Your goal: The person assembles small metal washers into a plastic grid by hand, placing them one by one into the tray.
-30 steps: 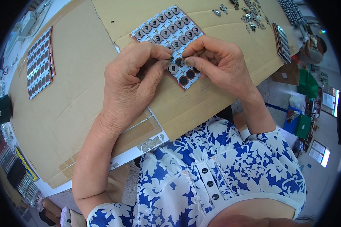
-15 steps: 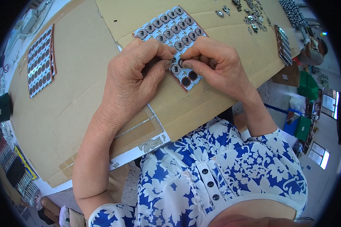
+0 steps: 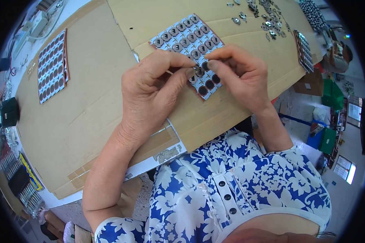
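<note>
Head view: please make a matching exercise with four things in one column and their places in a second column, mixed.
Things:
1. grid tray
2. second tray
3. loose metal parts
4. dark box

Places:
A. far right of the cardboard
B. under both hands' fingertips
C. left edge of the table
D. left part of the cardboard

Pairs: 1-B, 2-D, 3-A, 4-C

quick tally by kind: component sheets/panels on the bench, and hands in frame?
Gridded sheets of round parts: 3 – one under the fingers, one at far left, one seen edge-on at far right.
Hands: 2 – left hand, right hand, both pinching at the middle sheet.
Loose metal parts: a scattered pile, too small to count.
Total counted: 5.
</note>
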Demonstrator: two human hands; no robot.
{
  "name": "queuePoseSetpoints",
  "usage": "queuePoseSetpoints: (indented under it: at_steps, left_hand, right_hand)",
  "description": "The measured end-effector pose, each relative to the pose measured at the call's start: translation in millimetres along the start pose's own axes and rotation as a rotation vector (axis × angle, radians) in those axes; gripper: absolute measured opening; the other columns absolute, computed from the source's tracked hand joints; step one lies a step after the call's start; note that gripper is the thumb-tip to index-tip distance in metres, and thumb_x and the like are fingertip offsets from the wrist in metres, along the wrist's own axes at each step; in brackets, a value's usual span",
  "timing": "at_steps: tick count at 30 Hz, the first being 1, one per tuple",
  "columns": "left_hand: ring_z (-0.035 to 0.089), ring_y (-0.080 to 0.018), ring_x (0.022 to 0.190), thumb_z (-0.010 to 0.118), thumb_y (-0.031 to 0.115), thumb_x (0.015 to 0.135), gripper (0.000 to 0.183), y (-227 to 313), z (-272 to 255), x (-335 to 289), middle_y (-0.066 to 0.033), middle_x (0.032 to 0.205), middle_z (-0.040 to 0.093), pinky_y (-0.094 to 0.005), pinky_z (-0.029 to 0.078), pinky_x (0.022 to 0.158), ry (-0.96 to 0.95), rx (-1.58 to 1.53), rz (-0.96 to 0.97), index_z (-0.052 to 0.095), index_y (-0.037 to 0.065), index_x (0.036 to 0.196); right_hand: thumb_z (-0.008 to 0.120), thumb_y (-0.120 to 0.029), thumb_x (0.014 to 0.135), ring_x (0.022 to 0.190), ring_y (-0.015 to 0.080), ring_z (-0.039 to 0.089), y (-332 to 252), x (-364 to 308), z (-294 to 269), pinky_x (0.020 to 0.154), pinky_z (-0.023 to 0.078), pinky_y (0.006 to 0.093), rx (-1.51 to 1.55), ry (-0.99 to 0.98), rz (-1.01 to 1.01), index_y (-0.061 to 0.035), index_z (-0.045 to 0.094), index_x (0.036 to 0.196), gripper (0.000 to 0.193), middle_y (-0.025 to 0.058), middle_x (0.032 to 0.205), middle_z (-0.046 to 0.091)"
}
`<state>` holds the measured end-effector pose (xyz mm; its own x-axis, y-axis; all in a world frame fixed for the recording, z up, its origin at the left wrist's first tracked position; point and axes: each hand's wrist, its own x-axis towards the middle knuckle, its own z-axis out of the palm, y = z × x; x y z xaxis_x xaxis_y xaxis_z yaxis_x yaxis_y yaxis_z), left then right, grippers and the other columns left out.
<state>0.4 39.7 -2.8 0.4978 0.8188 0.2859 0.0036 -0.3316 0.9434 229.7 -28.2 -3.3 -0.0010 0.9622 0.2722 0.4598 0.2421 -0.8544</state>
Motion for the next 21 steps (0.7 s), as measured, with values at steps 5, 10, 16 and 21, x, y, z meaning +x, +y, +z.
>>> queuePoseSetpoints:
  at_steps: [5,10,16,21]
  left_hand:
    - [0.078,-0.0098,0.09,0.078,-0.004,0.105,0.02,7.7,-3.0,-0.9,-0.0087,0.107,0.084,-0.0251,0.066,0.081,0.043,-0.419,-0.308,0.078,-0.006,0.125]
    - [0.081,-0.0136,0.094,0.077,-0.004,0.106,0.029,12.3,-3.4,-0.8,-0.0123,0.107,0.084,-0.0283,0.07,0.084,0.018,-0.464,-0.417,0.071,-0.008,0.134]
    - [0.081,-0.0144,0.091,0.081,-0.005,0.102,0.029,12.4,3.7,-7.3,-0.0124,0.107,0.083,-0.0265,0.067,0.078,0.006,-0.362,-0.332,0.073,-0.004,0.13]
    - [0.079,-0.0281,0.11,0.089,0.0,0.087,0.04,-1.6,-12.5,6.2,-0.0121,0.122,0.081,-0.0384,0.065,0.088,-0.064,0.449,0.217,0.078,0.004,0.125]
  right_hand:
    - [0.072,-0.002,0.109,0.068,0.0043,0.067,-25.7,3.4,11.2,0.055,0.055,0.0214,0.533,0.084,0.295,0.0033,0.08,0.122,0.016,0.0019,0.088,0.075]
    - [0.073,-0.002,0.109,0.066,0.0049,0.068,-22.6,8.5,6.4,0.056,0.056,0.0208,0.588,0.006,0.347,0.0037,0.079,0.123,0.016,0.0029,0.086,0.076]
    - [0.077,0.0,0.106,0.071,0.0038,0.071,-28.0,10.2,-8.7,0.058,0.056,0.0209,0.48,-0.08,0.329,0.0027,0.08,0.119,0.014,0.0036,0.093,0.08]
    - [0.079,0.002,0.103,0.075,0.0017,0.071,1.0,13.2,-24.4,0.064,0.055,0.0186,0.166,-0.049,0.284,0.0037,0.08,0.116,0.013,0.0017,0.093,0.08]
